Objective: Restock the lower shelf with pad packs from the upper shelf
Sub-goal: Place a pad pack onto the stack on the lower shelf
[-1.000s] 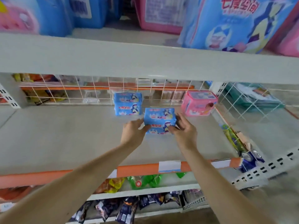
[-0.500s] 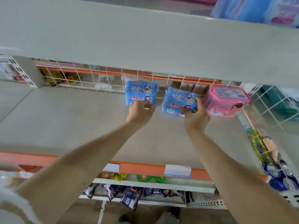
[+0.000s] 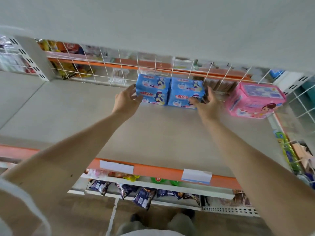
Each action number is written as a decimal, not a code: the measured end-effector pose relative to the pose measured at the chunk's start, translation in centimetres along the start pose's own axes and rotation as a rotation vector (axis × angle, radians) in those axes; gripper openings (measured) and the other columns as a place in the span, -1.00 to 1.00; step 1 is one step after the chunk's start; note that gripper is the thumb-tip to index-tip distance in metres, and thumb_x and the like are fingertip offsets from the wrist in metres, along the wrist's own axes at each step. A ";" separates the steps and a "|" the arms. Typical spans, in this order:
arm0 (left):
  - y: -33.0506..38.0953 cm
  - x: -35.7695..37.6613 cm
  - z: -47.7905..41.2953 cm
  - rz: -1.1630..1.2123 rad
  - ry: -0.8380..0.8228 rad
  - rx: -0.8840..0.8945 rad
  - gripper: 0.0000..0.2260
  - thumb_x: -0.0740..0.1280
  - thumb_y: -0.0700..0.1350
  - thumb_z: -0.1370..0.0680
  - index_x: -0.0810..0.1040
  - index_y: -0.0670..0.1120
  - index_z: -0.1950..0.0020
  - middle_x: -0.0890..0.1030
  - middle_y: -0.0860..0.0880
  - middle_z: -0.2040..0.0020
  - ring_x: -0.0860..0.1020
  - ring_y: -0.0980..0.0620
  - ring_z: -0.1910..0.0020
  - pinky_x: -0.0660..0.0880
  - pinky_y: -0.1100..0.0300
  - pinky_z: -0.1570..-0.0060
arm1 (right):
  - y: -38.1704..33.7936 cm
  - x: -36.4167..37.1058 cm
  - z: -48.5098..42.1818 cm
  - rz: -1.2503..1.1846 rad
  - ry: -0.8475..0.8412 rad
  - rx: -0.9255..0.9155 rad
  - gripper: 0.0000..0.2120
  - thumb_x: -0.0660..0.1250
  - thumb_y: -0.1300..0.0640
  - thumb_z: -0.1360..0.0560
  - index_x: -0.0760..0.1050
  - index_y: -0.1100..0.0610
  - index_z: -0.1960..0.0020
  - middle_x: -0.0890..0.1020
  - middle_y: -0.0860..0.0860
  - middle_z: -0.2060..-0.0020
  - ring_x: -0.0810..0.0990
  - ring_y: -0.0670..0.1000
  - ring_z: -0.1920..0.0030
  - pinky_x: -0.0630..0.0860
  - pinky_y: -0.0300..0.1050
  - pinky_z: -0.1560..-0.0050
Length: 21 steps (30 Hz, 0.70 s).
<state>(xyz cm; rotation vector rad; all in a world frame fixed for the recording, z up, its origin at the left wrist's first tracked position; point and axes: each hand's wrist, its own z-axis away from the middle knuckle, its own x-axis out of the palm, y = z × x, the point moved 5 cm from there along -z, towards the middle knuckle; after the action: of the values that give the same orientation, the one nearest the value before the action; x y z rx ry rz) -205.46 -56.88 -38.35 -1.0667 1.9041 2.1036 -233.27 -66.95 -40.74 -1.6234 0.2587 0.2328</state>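
Note:
Two blue pad packs stand side by side at the back of the grey lower shelf [image 3: 153,133], against the wire grid. My left hand [image 3: 126,101] touches the left edge of the left blue pack [image 3: 153,89] with relaxed fingers. My right hand [image 3: 207,104] lies at the right blue pack [image 3: 185,91], thumb on its front and spread fingers along its right side. The two packs touch each other. The upper shelf [image 3: 153,31] fills the top of the view, and what stands on it is hidden.
A pink pad pack [image 3: 254,99] stands to the right of my right hand, near the side grid. The white wire grid [image 3: 102,68] closes the back, with snack bags behind it. An orange front rail [image 3: 153,170] carries price tags. Dark snack bags [image 3: 143,196] hang below.
My right hand has carried the blue pack to the back and set it down beside the other one. My left hand has moved to the outer edge of the left pack. The view has tilted down.

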 end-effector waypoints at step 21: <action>0.4 -1.6 2.5 -0.375 0.056 0.419 -0.46 0.27 -0.09 -0.46 0.37 -0.01 -0.45 0.50 -0.03 -0.28 0.45 -0.13 -0.23 0.51 -0.01 -0.08 | -3.3 -2.8 4.5 0.504 -0.059 -0.144 -0.33 0.27 -0.22 -0.56 0.12 -0.09 -0.57 0.07 0.02 -0.60 0.01 0.08 -0.59 0.04 0.21 -0.54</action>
<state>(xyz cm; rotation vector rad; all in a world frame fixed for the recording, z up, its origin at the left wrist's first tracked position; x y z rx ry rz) -205.50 -54.14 -37.24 -1.2650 1.8697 1.4149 -234.86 -62.20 -37.07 -1.6687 0.6171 0.6951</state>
